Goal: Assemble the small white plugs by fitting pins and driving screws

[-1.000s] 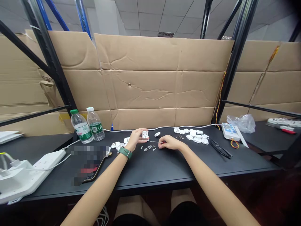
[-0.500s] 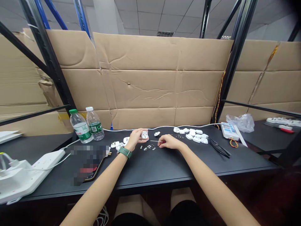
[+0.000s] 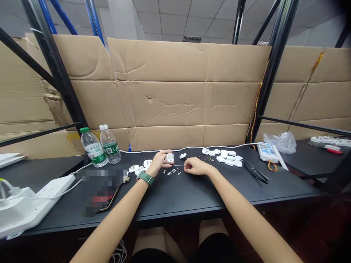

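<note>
My left hand [image 3: 157,163], with a green watch strap at the wrist, grips a small white plug housing [image 3: 170,157] between thumb and fingers, its inner side turned toward me. In my right hand [image 3: 199,166] is a screwdriver [image 3: 179,166] with a red handle, its thin shaft pointing left to just below the housing. Whether the tip touches the housing cannot be made out. Small metal parts [image 3: 173,171] lie on the black table between my hands. A white plug piece [image 3: 182,156] sits behind them, and several more housings [image 3: 139,170] lie beside my left hand.
To the right are several white covers [image 3: 229,158], little screws [image 3: 209,159], black tweezers [image 3: 256,172] and a white device [image 3: 265,151]. Two water bottles [image 3: 94,150], a phone [image 3: 111,199] and a power strip [image 3: 52,191] stand or lie left. Cardboard [image 3: 164,102] walls the back.
The plug housing has turned a little in my left hand and shifted slightly right. The screwdriver's tip has moved slightly left and down with my right hand.
</note>
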A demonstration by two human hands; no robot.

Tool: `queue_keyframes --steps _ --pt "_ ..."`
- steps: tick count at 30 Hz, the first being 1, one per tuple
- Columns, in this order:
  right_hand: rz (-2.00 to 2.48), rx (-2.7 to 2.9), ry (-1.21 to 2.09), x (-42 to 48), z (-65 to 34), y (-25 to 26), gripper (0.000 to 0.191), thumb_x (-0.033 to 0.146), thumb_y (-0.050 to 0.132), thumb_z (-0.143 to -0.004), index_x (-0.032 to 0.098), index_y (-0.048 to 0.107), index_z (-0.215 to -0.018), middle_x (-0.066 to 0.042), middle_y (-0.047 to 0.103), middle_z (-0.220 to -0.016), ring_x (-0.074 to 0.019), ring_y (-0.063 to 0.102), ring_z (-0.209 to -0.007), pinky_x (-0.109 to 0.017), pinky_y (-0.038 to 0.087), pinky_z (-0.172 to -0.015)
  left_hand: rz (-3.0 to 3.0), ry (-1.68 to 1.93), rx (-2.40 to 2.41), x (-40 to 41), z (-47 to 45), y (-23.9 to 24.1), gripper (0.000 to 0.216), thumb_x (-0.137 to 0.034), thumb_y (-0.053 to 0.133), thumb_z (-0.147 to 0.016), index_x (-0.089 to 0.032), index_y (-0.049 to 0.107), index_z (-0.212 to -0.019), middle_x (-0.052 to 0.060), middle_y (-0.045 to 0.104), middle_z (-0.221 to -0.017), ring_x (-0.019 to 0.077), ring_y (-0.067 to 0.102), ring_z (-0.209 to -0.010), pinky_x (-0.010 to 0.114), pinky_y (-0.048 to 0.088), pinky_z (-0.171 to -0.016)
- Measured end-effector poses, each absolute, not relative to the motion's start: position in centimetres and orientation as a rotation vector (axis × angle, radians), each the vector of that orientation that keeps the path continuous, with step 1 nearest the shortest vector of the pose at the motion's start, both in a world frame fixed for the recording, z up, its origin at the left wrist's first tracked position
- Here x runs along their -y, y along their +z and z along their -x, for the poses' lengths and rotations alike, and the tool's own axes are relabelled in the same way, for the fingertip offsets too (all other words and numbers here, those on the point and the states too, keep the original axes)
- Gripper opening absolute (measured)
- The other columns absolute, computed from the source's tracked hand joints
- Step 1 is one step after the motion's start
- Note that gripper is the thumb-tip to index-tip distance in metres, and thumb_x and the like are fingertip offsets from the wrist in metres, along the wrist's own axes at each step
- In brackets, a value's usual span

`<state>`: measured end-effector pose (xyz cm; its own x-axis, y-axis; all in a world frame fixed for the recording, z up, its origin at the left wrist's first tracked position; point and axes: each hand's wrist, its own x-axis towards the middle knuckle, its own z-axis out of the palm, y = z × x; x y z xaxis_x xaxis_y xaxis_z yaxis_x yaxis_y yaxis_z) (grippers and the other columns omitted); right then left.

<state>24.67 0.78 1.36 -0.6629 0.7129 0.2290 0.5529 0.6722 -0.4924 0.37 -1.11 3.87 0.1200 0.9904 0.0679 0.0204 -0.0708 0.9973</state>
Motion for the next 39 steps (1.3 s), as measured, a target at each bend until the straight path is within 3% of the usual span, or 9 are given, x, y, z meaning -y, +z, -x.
queue_keyframes --steps 16,21,26,29,32,34,36,39 --pt "1.090 2.368 0.405 -0.6 -24.5 1.5 0.010 0.020 0.062 -0.083 0.018 0.071 -0.082 -0.004 0.071 -0.079 -0.0148 0.060 -0.069 -0.025 0.041 -0.065 -1.494 1.136 -1.224 1.1 -0.8 3.8 0.047 -0.026 0.056 -0.083 -0.015 0.063 -0.128 0.014 0.071 -0.117 0.0218 0.076 -0.083 0.027 0.061 -0.065" --pt "0.969 2.138 0.647 -0.2 -23.8 2.4 0.013 0.021 0.059 -0.083 0.017 0.069 -0.078 -0.002 0.073 -0.079 -0.0136 0.059 -0.071 -0.025 0.044 -0.069 -1.564 1.091 -1.225 0.9 -0.9 3.7 0.049 -0.020 0.059 -0.077 -0.017 0.064 -0.126 0.013 0.072 -0.117 0.0236 0.076 -0.085 0.029 0.061 -0.067" --pt "0.965 1.855 0.975 0.2 -23.4 3.0 0.023 0.039 0.070 -0.078 0.018 0.068 -0.084 -0.002 0.068 -0.078 -0.0108 0.050 -0.060 -0.020 0.035 -0.048 -1.696 1.031 -1.157 1.5 -1.5 3.7 0.053 -0.015 0.063 -0.072 -0.018 0.066 -0.125 0.012 0.074 -0.114 0.0245 0.075 -0.084 0.032 0.061 -0.069" --pt "0.952 1.790 1.042 0.3 -23.3 2.9 0.030 0.045 0.074 -0.075 0.018 0.068 -0.088 -0.001 0.065 -0.077 -0.0101 0.048 -0.058 -0.019 0.032 -0.044 -1.791 0.998 -1.053 1.9 -1.8 3.7 0.053 -0.017 0.066 -0.073 -0.018 0.066 -0.125 0.012 0.075 -0.112 0.0251 0.074 -0.088 0.033 0.060 -0.074" --pt "0.914 1.821 0.965 0.0 -23.0 2.6 0.031 0.044 0.075 -0.075 0.018 0.071 -0.090 -0.003 0.069 -0.082 -0.0127 0.056 -0.064 -0.022 0.040 -0.051 -1.876 0.964 -0.974 2.3 -2.0 3.7 0.050 -0.022 0.067 -0.077 -0.019 0.065 -0.127 0.010 0.076 -0.109 0.0239 0.074 -0.088 0.033 0.059 -0.076" --pt "0.870 1.864 0.843 -0.1 -22.8 2.4 0.027 0.040 0.075 -0.075 0.017 0.073 -0.089 -0.004 0.072 -0.084 -0.0158 0.063 -0.073 -0.026 0.049 -0.065 -1.947 0.940 -0.946 2.6 -2.1 3.8 0.051 -0.024 0.066 -0.079 -0.019 0.064 -0.130 0.010 0.076 -0.109 0.0227 0.073 -0.087 0.032 0.058 -0.076" --pt "0.861 1.894 0.719 -0.2 -22.6 2.3 0.021 0.035 0.074 -0.076 0.017 0.075 -0.087 -0.004 0.074 -0.084 -0.0179 0.066 -0.080 -0.030 0.049 -0.078 -2.008 0.928 -0.939 2.8 -2.2 3.9 0.051 -0.024 0.065 -0.080 -0.018 0.063 -0.131 0.011 0.075 -0.111 0.0218 0.073 -0.085 0.030 0.057 -0.075" --pt "0.912 1.933 0.611 -0.1 -22.5 2.4 0.016 0.030 0.071 -0.079 0.018 0.078 -0.087 -0.004 0.076 -0.084 -0.0180 0.065 -0.080 -0.030 0.047 -0.078 -2.047 0.918 -0.958 2.9 -2.3 4.0 0.050 -0.024 0.063 -0.082 -0.016 0.062 -0.131 0.012 0.076 -0.109 0.0197 0.072 -0.078 0.029 0.056 -0.071"
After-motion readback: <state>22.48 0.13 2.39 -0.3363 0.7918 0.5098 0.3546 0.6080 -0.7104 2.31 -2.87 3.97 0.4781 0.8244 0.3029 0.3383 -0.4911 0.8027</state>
